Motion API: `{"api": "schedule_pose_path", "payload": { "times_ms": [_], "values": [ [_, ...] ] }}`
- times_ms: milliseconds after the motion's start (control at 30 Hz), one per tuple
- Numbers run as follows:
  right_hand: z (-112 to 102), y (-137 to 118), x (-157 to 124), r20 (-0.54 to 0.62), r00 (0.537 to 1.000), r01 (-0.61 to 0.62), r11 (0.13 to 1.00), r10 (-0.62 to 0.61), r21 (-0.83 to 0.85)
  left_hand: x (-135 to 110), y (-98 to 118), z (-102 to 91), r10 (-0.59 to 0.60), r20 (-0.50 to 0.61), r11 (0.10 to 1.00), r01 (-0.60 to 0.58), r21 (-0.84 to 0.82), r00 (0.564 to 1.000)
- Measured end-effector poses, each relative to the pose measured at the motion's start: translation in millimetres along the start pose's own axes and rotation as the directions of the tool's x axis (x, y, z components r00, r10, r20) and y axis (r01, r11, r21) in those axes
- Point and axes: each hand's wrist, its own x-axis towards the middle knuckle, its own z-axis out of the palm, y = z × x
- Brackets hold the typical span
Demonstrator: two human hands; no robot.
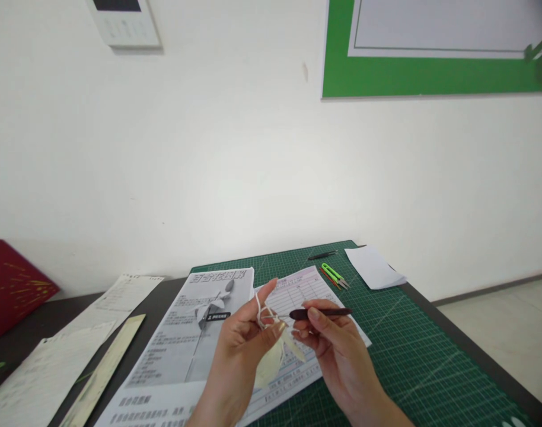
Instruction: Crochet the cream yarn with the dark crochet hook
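My left hand (242, 344) pinches a pale cream crochet piece (271, 360) between thumb and fingers. White yarn (259, 303) loops round its raised index finger. In my right hand (337, 350) is a crochet hook (324, 312) with a dark brown handle, gripped between thumb and index finger and pointing left at the work. The hook's thin tip meets the yarn near my left thumb; the exact stitch is too small to make out. Part of the crochet piece hangs below the hands, over a printed table sheet (300, 290).
A green cutting mat (413, 332) covers much of the dark table. A printed instruction sheet (164, 350) lies left of centre. Green thread snips (335, 274), dark tweezers (322, 255) and white paper (373, 267) lie toward the back right. Handwritten sheets (70, 356) are at left; a white wall (253, 178) stands behind.
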Motion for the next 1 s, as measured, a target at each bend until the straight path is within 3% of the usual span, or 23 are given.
{"api": "schedule_pose_path", "payload": {
  "times_ms": [367, 667, 800, 1000],
  "values": [
    [4, -2, -1, 0.001, 1.0, -0.015, 0.999, 0.014, 0.045, -1, 0, -0.4, 0.025, 0.014, 1.0, -0.025, 0.01, 1.0],
    [3, -6, 2, -0.008, 0.999, -0.037, 0.999, 0.036, -0.04, 1, -6, -4.7, 0.145, -0.04, 0.986, -0.141, 0.092, 0.989],
    [4, -3, 1, 0.013, 0.999, -0.049, 0.998, 0.05, -0.042, 0, -8, -3.1, 0.127, -0.021, 0.988, -0.124, 0.093, 0.992],
    [4, 5, -5, 0.035, 0.998, 0.052, 0.968, -0.044, -0.246, -3, -10, 5.5, 0.129, -0.088, 0.99, -0.123, 0.07, 0.988]
  ]
}}
